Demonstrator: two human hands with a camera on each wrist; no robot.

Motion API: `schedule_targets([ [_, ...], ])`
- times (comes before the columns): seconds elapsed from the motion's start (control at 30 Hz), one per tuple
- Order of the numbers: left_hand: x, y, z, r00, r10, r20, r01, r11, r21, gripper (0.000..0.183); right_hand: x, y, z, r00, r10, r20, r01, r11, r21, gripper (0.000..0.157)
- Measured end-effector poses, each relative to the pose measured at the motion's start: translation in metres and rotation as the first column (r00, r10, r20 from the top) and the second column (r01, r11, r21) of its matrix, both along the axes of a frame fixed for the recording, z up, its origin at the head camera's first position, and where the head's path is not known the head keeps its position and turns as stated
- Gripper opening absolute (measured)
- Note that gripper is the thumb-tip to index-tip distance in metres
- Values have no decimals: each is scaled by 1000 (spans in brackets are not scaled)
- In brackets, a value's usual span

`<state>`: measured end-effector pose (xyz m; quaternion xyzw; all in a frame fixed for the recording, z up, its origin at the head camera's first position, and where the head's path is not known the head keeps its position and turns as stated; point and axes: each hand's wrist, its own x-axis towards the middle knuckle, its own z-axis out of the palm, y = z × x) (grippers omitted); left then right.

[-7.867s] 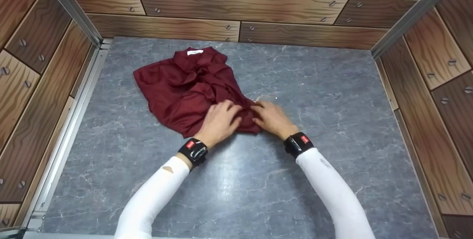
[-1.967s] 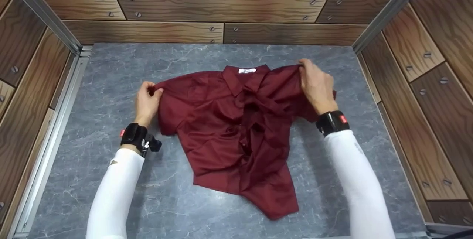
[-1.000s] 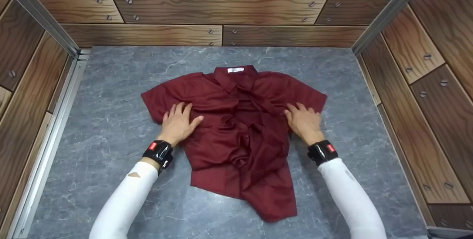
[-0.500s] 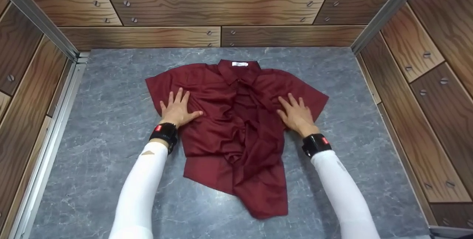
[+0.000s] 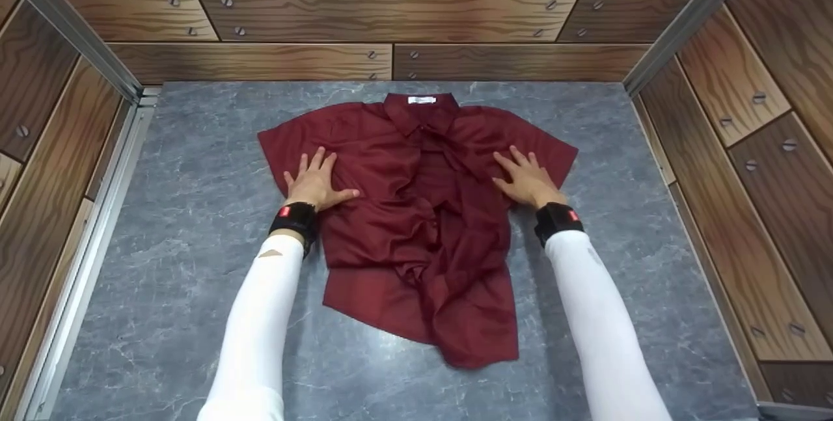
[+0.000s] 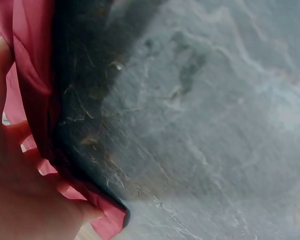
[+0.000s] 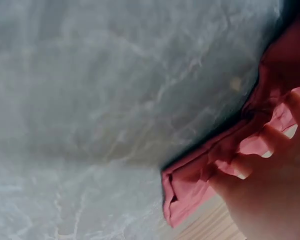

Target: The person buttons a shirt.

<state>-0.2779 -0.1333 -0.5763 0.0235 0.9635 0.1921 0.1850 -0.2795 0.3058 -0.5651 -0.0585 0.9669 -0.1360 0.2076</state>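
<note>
A dark red short-sleeved shirt lies spread on the grey table, collar at the far side with a white label inside. Its front is rumpled along the middle, and the lower hem hangs unevenly, longer on the right. My left hand rests with fingers spread on the shirt near the left armpit. Near the right armpit, my right hand presses on the fabric, fingers spread too. In the left wrist view the left hand touches the cloth's edge; the right wrist view has the right hand against the other sleeve.
The grey marbled tabletop surrounds the shirt. Wood-patterned panels wall in the back and both sides. Metal rails run along the left edge and up the corners.
The shirt went from bunched up to spread out. Both hands let go of the shoulders, came to rest on the armpit areas, and the shirt has shifted slightly away toward the back.
</note>
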Motion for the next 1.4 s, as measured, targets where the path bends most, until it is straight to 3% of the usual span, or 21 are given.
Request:
schedule_targets([
  [0.27,1,8,-3,1000,10,-6,-10,1000,9,104,-10,8,3,999,-6,39,7,1000,-27,64],
  [0.47,-3,14,-1,1000,7,-2,-7,1000,5,103,-17,6,11,995,-62,77,61,998,18,63],
  [0.53,-5,16,1,1000,5,5,-5,1000,-2,103,-17,4,11,996,-79,37,77,996,48,62],
  [0.63,-6,16,3,1000,3,23,-3,1000,-23,103,-11,-3,8,988,-112,-107,117,992,41,59],
  [0.7,-2,14,4,1000,7,7,-7,999,-45,103,-2,-6,4,970,-131,-204,134,991,0,56],
  [0.8,11,9,3,996,-12,-92,5,997,-71,99,14,-6,-2,952,-133,-276,122,991,-59,54],
  [0.93,32,4,-1,976,-71,-208,58,996,-69,87,29,-3,-7,971,-51,-235,49,999,-14,54],
  [1.03,40,-1,-4,980,-90,-175,82,995,-49,84,31,-4,-9,987,-1,-162,7,999,38,55],
  [1.23,27,-10,-8,993,-70,-92,68,997,-32,90,17,-8,-10,997,12,-70,-6,996,94,57],
  [1.4,9,-9,-9,996,-49,-71,48,999,-15,89,-2,-5,-7,997,1,-73,4,997,77,56],
])
